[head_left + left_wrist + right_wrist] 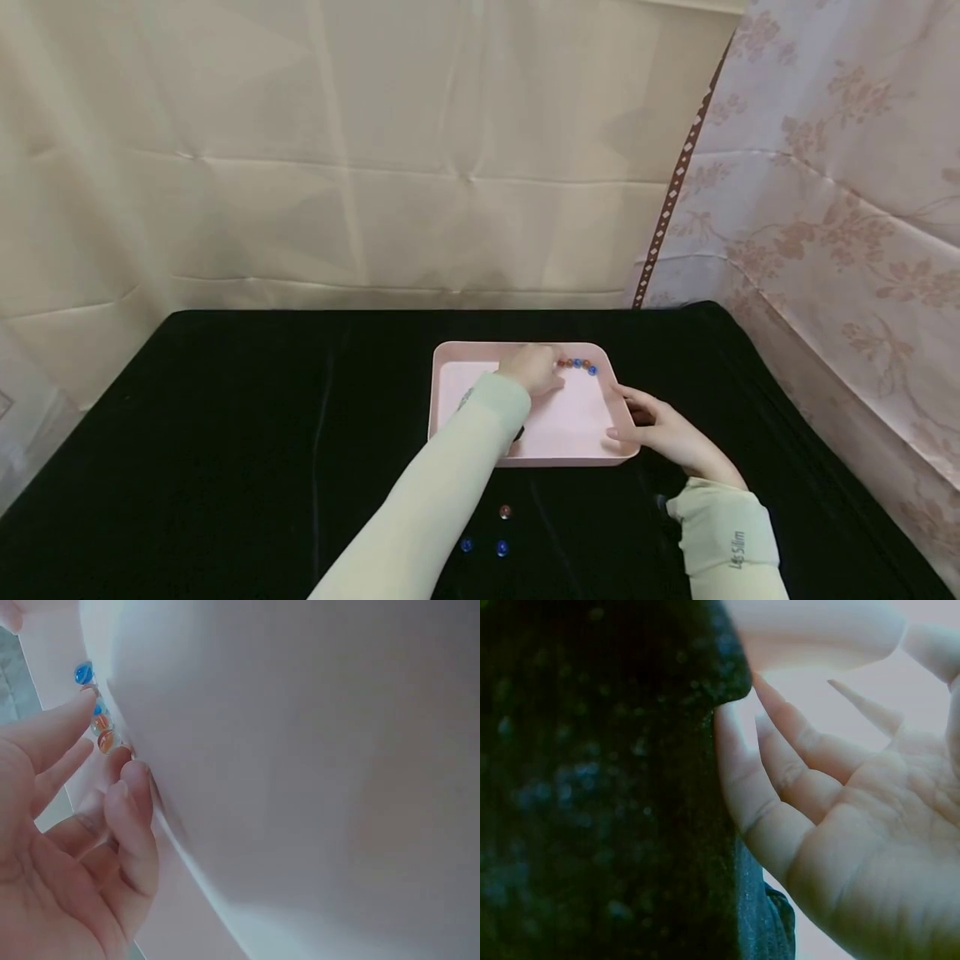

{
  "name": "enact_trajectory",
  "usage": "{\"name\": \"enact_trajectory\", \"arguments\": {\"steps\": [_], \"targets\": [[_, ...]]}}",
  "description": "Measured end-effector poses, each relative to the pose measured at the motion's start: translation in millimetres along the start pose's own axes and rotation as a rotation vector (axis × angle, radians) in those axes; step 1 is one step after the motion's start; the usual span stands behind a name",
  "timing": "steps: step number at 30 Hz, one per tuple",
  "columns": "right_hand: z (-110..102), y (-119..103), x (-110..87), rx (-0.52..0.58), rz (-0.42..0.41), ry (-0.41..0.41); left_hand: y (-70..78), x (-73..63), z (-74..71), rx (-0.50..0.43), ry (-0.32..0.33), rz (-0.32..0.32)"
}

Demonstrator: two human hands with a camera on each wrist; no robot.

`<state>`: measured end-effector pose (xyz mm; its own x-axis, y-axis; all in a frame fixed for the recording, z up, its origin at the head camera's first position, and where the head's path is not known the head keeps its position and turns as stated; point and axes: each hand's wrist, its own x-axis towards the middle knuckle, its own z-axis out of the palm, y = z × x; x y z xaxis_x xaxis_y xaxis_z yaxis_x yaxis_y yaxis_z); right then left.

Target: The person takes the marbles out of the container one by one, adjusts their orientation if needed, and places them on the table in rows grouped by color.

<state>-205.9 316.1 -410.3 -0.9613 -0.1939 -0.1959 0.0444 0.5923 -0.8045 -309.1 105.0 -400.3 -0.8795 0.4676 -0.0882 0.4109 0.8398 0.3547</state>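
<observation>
A shallow pink tray (573, 433) lies on the black cloth. Inside it, along the far wall toward the right corner, runs a row of red-brown and blue glass marbles (577, 363). My left hand (531, 368) reaches into the tray at the row's left end. In the left wrist view, its fingertips are beside an orange marble (109, 741), with bent fingers near the tray wall; whether they pinch anything is hidden. My right hand (667, 429) holds the tray's right side, thumb and a finger at the rim. The right wrist view is blurred, showing bent fingers (739, 772).
Nearer than the tray, a red-brown marble (506, 512) and two blue marbles, one of them the right-hand blue marble (502, 548), lie on the black cloth (247, 467). My left forearm crosses the tray's near left part. A cream curtain (405, 233) hangs behind the table.
</observation>
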Motion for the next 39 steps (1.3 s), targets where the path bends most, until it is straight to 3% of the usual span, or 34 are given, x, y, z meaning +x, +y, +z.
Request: {"name": "enact_trajectory", "arguments": {"steps": [13, 21, 26, 32, 39], "targets": [[-0.2, 0.7, 0.7, 0.016, 0.008, -0.008, -2.6, 1.7, 3.1, 0.026, 0.031, 0.036], [0.1, 1.4, 0.4, 0.019, 0.019, -0.015, 0.2, -0.1, 4.4, 0.057, 0.003, 0.092], [0.5, 0.1, -0.1, 0.022, 0.024, -0.014, -1.2, -1.0, 4.3, 0.016, -0.019, 0.079], [0.2, -1.4, 0.1, 0.010, 0.040, -0.008, -6.0, -8.4, -6.0, 0.035, -0.033, 0.074], [0.0, -0.2, 0.7, 0.011, 0.031, -0.008, -10.7, -22.8, -12.5, -0.092, -0.169, 0.043]]}}
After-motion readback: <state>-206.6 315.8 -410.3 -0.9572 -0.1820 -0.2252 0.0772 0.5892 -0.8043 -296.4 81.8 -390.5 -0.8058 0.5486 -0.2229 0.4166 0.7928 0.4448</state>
